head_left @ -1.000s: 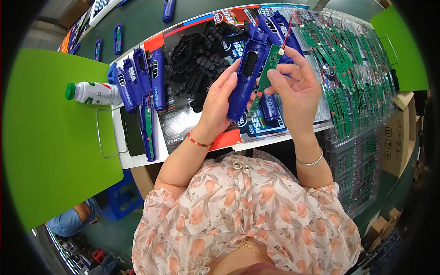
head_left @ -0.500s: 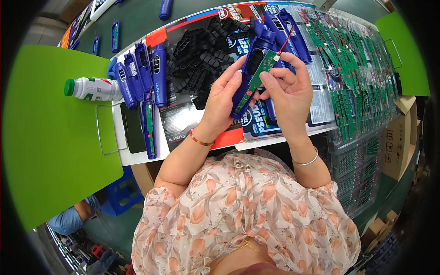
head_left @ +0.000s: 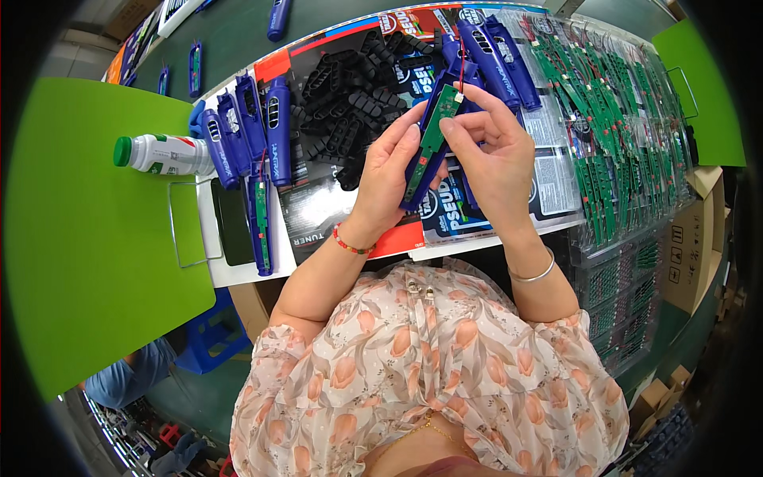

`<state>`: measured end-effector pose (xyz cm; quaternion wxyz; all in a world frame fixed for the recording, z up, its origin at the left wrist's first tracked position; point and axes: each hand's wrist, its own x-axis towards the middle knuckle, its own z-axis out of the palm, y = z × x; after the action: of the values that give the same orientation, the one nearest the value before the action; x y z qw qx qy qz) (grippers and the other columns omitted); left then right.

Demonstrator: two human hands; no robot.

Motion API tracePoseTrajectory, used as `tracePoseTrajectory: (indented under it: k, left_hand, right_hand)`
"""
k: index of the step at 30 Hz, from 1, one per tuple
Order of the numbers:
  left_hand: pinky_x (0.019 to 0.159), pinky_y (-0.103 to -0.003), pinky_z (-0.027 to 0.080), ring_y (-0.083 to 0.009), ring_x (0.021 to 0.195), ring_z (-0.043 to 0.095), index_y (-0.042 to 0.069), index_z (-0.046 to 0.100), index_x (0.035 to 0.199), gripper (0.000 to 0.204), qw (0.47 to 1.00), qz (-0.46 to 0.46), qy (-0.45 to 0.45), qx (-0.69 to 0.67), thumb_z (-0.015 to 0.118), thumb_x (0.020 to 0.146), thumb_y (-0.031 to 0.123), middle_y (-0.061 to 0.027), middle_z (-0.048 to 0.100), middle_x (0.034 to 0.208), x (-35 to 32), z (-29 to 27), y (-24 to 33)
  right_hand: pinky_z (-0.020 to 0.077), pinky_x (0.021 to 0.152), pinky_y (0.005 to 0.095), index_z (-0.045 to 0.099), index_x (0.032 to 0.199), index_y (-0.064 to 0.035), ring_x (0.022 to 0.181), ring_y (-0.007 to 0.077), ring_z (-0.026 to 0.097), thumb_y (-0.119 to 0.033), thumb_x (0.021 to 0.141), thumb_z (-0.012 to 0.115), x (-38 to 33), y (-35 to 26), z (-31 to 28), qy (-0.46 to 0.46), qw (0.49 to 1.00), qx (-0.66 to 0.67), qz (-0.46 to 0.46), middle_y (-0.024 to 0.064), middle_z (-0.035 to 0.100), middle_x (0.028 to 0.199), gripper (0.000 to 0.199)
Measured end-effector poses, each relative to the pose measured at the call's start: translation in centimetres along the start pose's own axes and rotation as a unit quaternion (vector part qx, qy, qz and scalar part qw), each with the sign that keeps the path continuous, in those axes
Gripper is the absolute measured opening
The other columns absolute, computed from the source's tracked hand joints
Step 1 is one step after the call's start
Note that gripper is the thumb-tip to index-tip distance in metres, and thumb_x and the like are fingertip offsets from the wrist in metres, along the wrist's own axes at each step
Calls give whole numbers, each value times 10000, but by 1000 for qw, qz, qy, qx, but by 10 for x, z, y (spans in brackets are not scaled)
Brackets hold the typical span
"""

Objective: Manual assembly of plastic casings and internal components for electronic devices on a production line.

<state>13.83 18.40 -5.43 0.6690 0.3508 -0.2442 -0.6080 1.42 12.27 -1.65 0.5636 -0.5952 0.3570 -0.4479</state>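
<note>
Since a second ago the green circuit board [head_left: 431, 137] has been lowered into the blue casing [head_left: 424, 163], so seating appears under way. Left hand [head_left: 387, 179] cups the casing, fingers closed around it. Right hand [head_left: 494, 163], at 3 o'clock, pinches the board's top. Both held above the bench [head_left: 238, 270].

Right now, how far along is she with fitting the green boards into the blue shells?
Done, by the look of it: one blue shell with a board inside lies by the dark pad. In hand: the left hand holds a blue shell while the right hand presses a green circuit board into it. Left: several empty blue shells and many loose green boards remain on the bench.
</note>
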Motion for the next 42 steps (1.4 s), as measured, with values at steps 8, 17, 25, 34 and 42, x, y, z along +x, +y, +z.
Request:
tracePoseTrajectory:
  k: [8, 17, 25, 34, 42]
  left_hand:
    - [557, -230, 508, -96, 649, 616, 14, 403, 1432, 492, 996, 27, 32, 78, 561, 971, 81, -63, 652, 845, 2, 4, -1]
    - [561, -222, 513, -97, 630, 620, 15, 431, 1419, 489, 971, 56, 76, 218, 567, 951, 61, -109, 693, 896, 26, 3, 52]
    - [587, -239, 483, -115, 688, 616, -9, 615, 1208, 336, 903, 122, 233, 338, 588, 884, 76, -110, 719, 898, 203, -112, 141]
    - [858, -419, 517, -353, 972, 664, 147, 710, 1126, 388, 602, 107, 357, 706, 527, 792, 225, -169, 700, 1021, 292, -171, 124]
    - [828, -467, 489, -338, 1006, 605, 164, 676, 1079, 276, 334, 204, 489, 779, 537, 897, 318, -134, 622, 1084, 256, -192, 152]
  right_hand:
    - [451, 486, 220, 466, 1376, -70, 574, 85, 519, 22, 764, 718, 2, 3, 3, 67, 972, -187, -128, 51, 539, 876, 669]
    - [457, 492, 217, 367, 1435, -59, 605, 87, 565, 52, 789, 684, 11, 8, -1, 75, 986, -114, -91, 65, 577, 912, 728]
    - [512, 619, 370, 642, 1009, -30, 706, 299, 634, -5, 794, 675, -4, 29, -7, -82, 939, -297, -152, 121, 614, 836, 219]
    - [548, 692, 333, 655, 1004, -34, 950, 252, 613, -46, 751, 639, 6, 31, 31, -170, 864, -391, -267, 61, 634, 1025, 254]
    - [506, 512, 263, 621, 762, -45, 782, 207, 555, -68, 686, 642, 9, 34, 42, -176, 813, -482, -276, 62, 538, 830, 81]
